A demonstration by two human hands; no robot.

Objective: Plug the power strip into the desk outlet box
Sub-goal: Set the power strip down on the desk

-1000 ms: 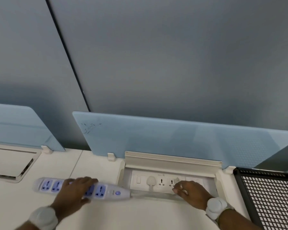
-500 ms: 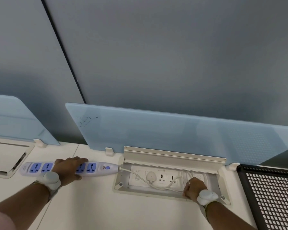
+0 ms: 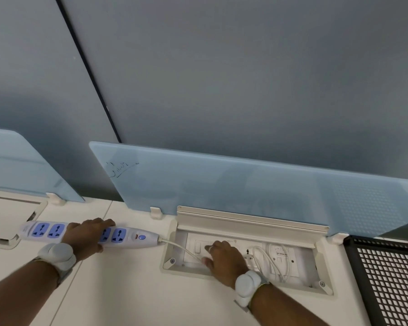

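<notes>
The white power strip with blue sockets lies on the desk left of the outlet box. My left hand clasps its middle, fingers over the far edge. Its white cord runs into the recessed desk outlet box, whose lid stands open. My right hand is inside the box over the left sockets, fingers curled where the cord ends. The plug is hidden under it. Slack cord loops at the box's right half.
A pale blue glass divider stands right behind the box. A black mesh tray sits at the right edge. Another closed desk box is at the far left. Both wrists wear grey bands.
My right hand has moved from the right end of the outlet box to its left sockets. My left hand stays on the power strip.
</notes>
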